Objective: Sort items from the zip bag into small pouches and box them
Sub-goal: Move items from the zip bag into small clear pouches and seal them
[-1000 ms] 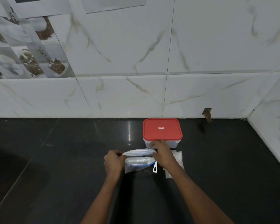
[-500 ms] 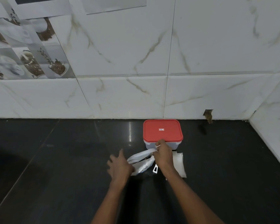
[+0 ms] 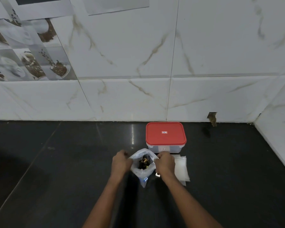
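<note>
Your left hand (image 3: 121, 163) and right hand (image 3: 165, 163) each pinch a rim of the clear plastic zip bag (image 3: 142, 168), holding it open just before the red-lidded plastic box (image 3: 165, 136) on the black bench (image 3: 56, 162); small dark items (image 3: 144, 162) sit inside.

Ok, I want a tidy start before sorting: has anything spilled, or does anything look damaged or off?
Nothing has spilled: the small items sit inside the zip bag, held open by the left hand and right hand. The box is lidded. One oddity: a broken hole at the wall tile's base.
</note>
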Demonstrator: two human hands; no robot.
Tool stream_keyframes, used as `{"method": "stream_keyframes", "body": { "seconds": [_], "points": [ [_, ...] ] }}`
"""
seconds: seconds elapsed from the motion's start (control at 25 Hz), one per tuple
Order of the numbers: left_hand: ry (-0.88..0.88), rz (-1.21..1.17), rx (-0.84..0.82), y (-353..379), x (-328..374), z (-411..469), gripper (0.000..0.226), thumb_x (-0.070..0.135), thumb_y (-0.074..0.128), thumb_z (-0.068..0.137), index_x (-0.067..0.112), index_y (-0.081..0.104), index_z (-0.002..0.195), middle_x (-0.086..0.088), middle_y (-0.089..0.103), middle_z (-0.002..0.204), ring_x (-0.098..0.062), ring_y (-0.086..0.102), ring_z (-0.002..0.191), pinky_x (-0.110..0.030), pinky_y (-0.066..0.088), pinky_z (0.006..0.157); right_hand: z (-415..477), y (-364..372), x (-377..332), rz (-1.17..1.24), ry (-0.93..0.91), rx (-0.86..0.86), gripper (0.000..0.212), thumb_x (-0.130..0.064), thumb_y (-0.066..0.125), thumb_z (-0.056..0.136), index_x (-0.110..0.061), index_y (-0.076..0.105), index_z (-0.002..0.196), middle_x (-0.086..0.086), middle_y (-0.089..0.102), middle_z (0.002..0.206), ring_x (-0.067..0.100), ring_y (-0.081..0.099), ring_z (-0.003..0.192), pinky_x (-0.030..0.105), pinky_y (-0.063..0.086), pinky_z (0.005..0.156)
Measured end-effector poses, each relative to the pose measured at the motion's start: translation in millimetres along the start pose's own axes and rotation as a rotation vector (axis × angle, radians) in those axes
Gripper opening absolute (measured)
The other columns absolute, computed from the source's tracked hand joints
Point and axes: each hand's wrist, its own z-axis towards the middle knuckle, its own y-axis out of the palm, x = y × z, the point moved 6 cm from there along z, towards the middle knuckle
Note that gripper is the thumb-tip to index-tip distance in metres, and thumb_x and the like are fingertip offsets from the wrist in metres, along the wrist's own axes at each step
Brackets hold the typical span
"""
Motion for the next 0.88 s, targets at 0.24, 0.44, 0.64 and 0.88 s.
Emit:
{"method": "stream_keyframes", "body": {
  "seconds": [0.24, 0.44, 0.64, 0.88],
  "points": [
    [-0.148, -0.392, -0.253, 36, -1, -15, 0.021, 0.004, 0.059, 0.094, -0.005, 0.068, 0.077, -0.013, 0.064, 0.069, -0.017, 0.06, 0.058, -0.024, 0.047, 0.052, -16, 17, -3, 0.377, 0.123, -0.113, 0.027, 0.003, 0.051, 0.08, -0.011, 0.054, 0.056, 0.0, 0.051, 0.057, 0.016, 0.046, 0.056, 0.025, 0.034, 0.051],
    [-0.522, -0.938, -0.328, 36, -19, -19, 0.02, -0.007, 0.045, 0.1, -0.003, 0.062, 0.091, -0.017, 0.069, 0.075, -0.027, 0.065, 0.073, -0.039, 0.058, 0.054, -7, 17, 12, 0.77, 0.342, -0.393, 0.026, 0.017, 0.056, 0.083, -0.003, 0.068, 0.094, 0.013, 0.07, 0.083, 0.025, 0.066, 0.074, 0.032, 0.055, 0.058],
    [-0.723, -1.135, -0.304, 34, -26, -17, 0.02, -0.009, 0.038, 0.102, -0.007, 0.055, 0.091, -0.022, 0.066, 0.065, -0.032, 0.064, 0.063, -0.037, 0.06, 0.064, -1, 12, 11, 0.603, 0.086, -0.409, 0.026, 0.013, 0.055, 0.087, -0.008, 0.066, 0.099, 0.006, 0.069, 0.087, 0.019, 0.066, 0.078, 0.028, 0.054, 0.061],
    [-0.844, -1.23, -0.427, 38, -24, -24, 0.026, -0.008, 0.032, 0.099, -0.017, 0.056, 0.094, -0.03, 0.064, 0.08, -0.046, 0.065, 0.07, -0.053, 0.047, 0.092, -1, 8, 14, 0.4, -0.052, -0.352, 0.031, 0.012, 0.054, 0.085, -0.014, 0.07, 0.081, 0.009, 0.073, 0.083, 0.021, 0.069, 0.075, 0.039, 0.058, 0.066]
  ]
}}
